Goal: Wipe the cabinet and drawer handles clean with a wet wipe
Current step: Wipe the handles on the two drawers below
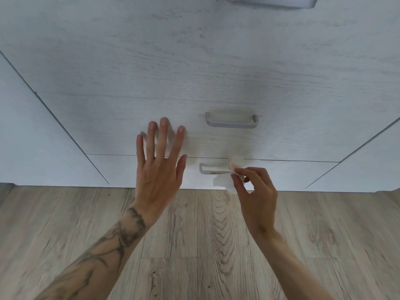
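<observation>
My right hand [256, 191] pinches a white wet wipe [225, 181], stained orange at its top, against the right end of the bottom drawer handle [213, 169]. A reddish smear shows along that grey handle's lower edge. My left hand [161, 169] is spread flat with fingers apart, hovering over or resting on the drawer front to the left of the handle; it holds nothing. Above, a second grey handle [231, 120] sits on the tall middle drawer front [194, 72]. A third handle [272, 1] is partly cut off at the top edge.
The pale wood-grain drawer fronts are flanked by cabinet panels at left [32, 137] and right [368, 165]. Small brown specks [50, 36] mark the upper front. A wood-plank floor [194, 245] fills the lower half of the view.
</observation>
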A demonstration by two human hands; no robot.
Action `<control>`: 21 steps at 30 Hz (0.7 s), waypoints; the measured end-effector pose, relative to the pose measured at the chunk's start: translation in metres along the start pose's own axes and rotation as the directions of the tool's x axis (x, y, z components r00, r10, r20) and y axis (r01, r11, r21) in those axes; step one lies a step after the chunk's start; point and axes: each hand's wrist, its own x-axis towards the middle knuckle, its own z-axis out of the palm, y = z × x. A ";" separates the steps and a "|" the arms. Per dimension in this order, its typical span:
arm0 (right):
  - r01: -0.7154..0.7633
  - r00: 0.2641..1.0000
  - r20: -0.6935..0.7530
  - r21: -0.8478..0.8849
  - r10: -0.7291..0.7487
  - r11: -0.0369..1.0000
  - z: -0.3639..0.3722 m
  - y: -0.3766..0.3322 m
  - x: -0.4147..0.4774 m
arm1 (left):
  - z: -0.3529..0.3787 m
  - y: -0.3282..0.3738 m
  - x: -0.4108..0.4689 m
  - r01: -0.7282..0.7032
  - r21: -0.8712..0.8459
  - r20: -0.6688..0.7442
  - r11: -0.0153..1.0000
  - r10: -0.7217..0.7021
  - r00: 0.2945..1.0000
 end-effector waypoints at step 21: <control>0.218 0.959 0.206 -0.093 -0.196 0.971 0.034 0.028 0.018 | 0.025 -0.002 0.001 0.060 0.142 -0.056 0.988 -0.052 0.997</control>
